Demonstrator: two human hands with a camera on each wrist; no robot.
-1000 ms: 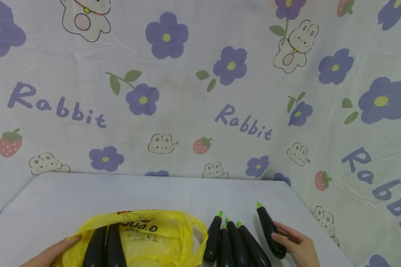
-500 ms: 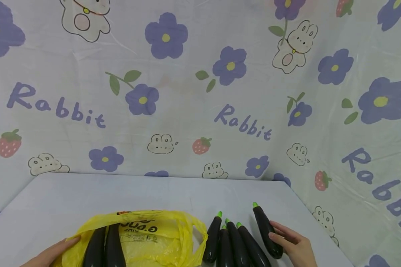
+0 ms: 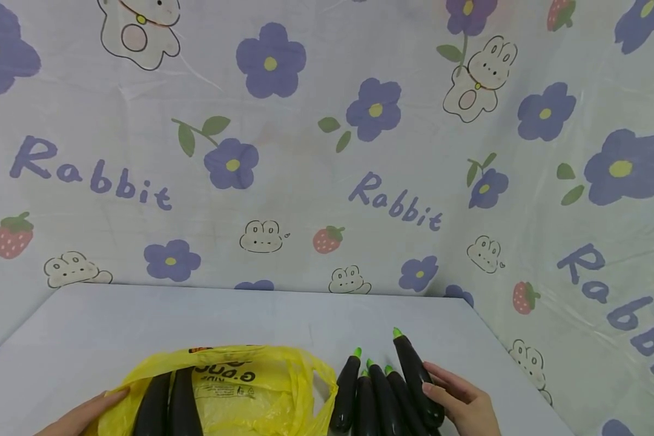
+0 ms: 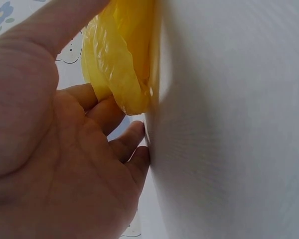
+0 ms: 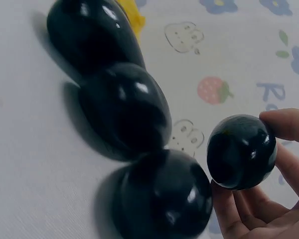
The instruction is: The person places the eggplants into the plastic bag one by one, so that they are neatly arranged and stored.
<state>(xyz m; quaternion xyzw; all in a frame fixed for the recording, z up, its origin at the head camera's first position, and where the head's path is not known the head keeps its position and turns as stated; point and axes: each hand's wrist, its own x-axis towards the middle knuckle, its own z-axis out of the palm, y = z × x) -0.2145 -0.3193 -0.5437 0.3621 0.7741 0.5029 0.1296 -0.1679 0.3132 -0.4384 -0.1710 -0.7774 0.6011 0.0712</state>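
A black eggplant (image 3: pixel 417 381) with a bright green stem is pinched between the thumb and fingers of my right hand (image 3: pixel 463 401). In the right wrist view its rounded end (image 5: pixel 241 152) sits in the fingertips, off the table. Just left of it, several more eggplants (image 3: pixel 384 402) lie side by side. My left hand (image 3: pixel 84 415) holds the left edge of a yellow plastic bag (image 3: pixel 264 353); in the left wrist view, fingers curl at the crumpled film (image 4: pixel 114 74). Two eggplants (image 3: pixel 183 402) show inside the bag's mouth, their lower parts cut off by the frame.
The white table (image 3: pixel 283 315) runs back to a curtain (image 3: pixel 283 151) printed with flowers, rabbits and strawberries. The bag's looped handle (image 3: pixel 327 387) reaches close to the leftmost loose eggplant. The table's right edge slopes away beyond my right hand.
My right hand has carried its eggplant leftward, from a gap away to right beside the row, overlapping the rightmost one in the head view. The left hand and bag have stayed about still.
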